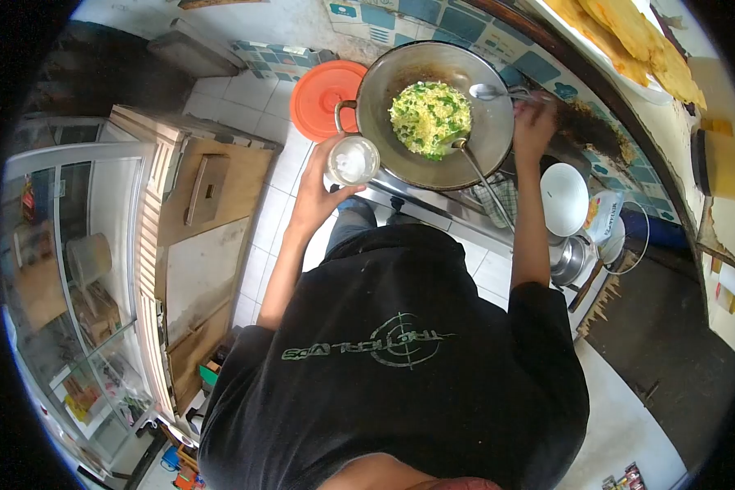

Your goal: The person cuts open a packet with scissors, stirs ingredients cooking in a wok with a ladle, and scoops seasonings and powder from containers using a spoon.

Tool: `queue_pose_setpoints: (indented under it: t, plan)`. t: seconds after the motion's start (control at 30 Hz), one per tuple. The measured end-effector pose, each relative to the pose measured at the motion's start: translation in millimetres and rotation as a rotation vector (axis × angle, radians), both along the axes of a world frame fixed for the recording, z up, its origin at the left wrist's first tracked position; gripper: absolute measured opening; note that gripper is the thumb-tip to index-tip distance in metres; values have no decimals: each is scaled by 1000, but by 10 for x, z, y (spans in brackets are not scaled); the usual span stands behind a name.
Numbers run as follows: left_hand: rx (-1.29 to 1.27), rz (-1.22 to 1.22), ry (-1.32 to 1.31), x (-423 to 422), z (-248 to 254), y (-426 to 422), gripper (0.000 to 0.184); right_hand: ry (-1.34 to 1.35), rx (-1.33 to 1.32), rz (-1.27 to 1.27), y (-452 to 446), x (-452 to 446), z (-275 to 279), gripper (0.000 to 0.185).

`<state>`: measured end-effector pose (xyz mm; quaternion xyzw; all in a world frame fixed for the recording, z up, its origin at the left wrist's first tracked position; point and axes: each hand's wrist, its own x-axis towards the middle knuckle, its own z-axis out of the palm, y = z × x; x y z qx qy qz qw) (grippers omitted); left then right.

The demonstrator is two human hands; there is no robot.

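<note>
My left hand (314, 192) is wrapped round a clear jar (354, 160) with white contents, close to the near left rim of a large wok (490, 122). Yellow food with chopped green pieces (429, 119) lies in the wok. At the wok's right side, my right hand (536, 118) has its fingers closed at the handle end of a metal spoon (487, 91), whose bowl is over the wok. A long-handled ladle (483, 181) rests in the food, its handle leaning over the near rim.
An orange lid (317, 100) is left of the wok. To the right are a white bowl (564, 198), a metal pot (570, 260) and a plastic packet (603, 214). Flat fried pieces (629, 37) lie at the upper right. A wooden cabinet (208, 196) stands left.
</note>
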<state>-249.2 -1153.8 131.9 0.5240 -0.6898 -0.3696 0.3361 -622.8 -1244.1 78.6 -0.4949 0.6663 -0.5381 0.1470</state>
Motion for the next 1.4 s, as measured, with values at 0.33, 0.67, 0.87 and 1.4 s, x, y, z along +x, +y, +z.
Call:
queue_pose_setpoints:
  t: [0.33,0.67,0.87,1.4]
  plan:
    - [-68,32,-29,68,34,-17,87,368,8,63,96,351,236,18]
    - [-99,-56,25,-174,53,-175,85,-424,-136,301,884,993,1199,19]
    - [-171,-157,1,-246,186,-208,86,73,-81,606,1041,1308,1177,12]
    - [-175,-180,34,-239,263,-125,80,-175,14,509,1069,1445,1088,9]
